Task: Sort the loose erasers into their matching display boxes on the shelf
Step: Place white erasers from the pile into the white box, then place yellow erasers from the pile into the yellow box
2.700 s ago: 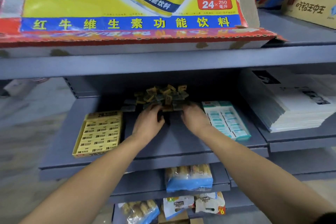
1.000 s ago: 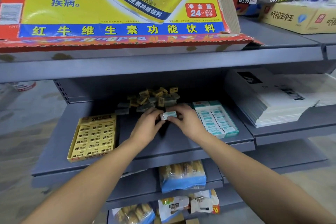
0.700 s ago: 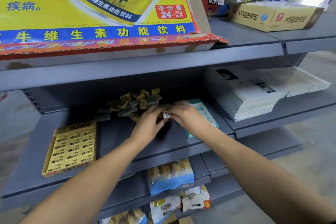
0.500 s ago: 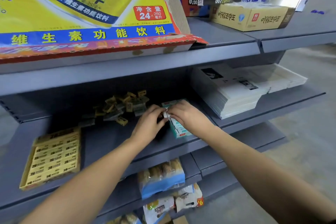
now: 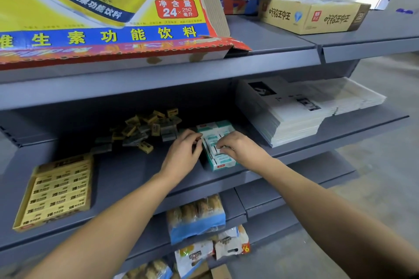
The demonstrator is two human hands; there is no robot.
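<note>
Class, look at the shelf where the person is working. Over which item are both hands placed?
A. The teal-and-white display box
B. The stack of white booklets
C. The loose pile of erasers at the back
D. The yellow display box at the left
A. The left hand and right hand both rest at the teal-and-white display box, away from the yellow display box and the loose pile.

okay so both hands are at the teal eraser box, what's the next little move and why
Probably press the eraser under the right hand flat into its row in the teal box, while the left hand steadies the box's edge. Then reach back: the loose pile behind remains unsorted.
</note>
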